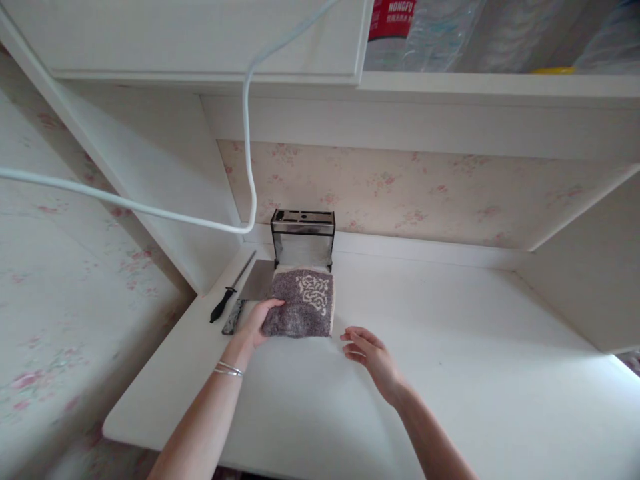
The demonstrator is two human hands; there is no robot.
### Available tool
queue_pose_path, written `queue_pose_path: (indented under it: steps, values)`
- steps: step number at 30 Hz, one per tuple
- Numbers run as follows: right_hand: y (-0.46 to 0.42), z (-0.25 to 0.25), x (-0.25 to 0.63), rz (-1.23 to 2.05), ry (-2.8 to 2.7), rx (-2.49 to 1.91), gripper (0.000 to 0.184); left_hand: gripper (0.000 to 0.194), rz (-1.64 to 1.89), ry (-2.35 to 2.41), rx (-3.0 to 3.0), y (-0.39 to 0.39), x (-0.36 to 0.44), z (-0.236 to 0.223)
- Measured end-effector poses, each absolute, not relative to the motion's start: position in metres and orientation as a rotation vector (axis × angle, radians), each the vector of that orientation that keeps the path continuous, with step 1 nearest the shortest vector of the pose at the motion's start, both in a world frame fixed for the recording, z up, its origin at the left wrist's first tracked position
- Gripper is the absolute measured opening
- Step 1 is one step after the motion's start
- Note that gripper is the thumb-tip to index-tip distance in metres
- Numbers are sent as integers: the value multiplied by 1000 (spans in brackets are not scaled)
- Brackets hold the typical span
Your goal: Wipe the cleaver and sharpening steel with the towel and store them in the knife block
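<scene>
A folded purple-grey towel [299, 307] with a pale knot-like pattern lies on the white desk [425, 400]. My left hand [257, 323] grips its left edge, thumb on top and the other fingers mostly hidden. To the right of the towel, my right hand [367, 353] hovers with bent fingers apart, holding nothing. Directly behind the towel stands a metal holder [303, 243] with a black frame and a slotted top. A flat grey piece [257, 280] and a dark mottled handle-like piece [233, 317] lie by my left hand; whether they join is hidden.
Left of these lies a sharpening steel [231, 290] with a black handle. A white cable [249, 133] hangs across the upper left, close to the camera. Overhead, a shelf [500, 83] holds plastic-wrapped bottles. White side panels and a flowered wall [400, 193] border the desk.
</scene>
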State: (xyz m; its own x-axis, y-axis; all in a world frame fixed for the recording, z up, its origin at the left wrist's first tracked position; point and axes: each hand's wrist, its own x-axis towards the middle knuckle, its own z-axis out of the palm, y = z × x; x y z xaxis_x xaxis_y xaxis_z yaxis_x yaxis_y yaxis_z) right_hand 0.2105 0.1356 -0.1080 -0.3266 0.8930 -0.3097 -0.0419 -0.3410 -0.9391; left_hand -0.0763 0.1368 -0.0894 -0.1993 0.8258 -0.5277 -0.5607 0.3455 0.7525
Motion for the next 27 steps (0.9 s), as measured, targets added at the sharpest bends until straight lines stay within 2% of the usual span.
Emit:
queue_pose_path:
  steps: [4,8,17,25,27]
  values:
    - [126,-137,213,1479,-1291,-1307,41,44,1294,1457,466,141,-102,-95]
    - [119,-145,215,1329,-1373,-1338,41,46,1328,1576,588,141,-115,-100]
    - [112,-143,211,1278,-1537,-1382,43,51,1257,1526,694,155,-114,-111]
    - [110,-139,211,1260,-1593,-1395,42,40,1332,1785,924,164,-113,-103]
    - [110,-139,210,1258,-1616,-1394,41,45,1333,1866,983,162,-111,-99]
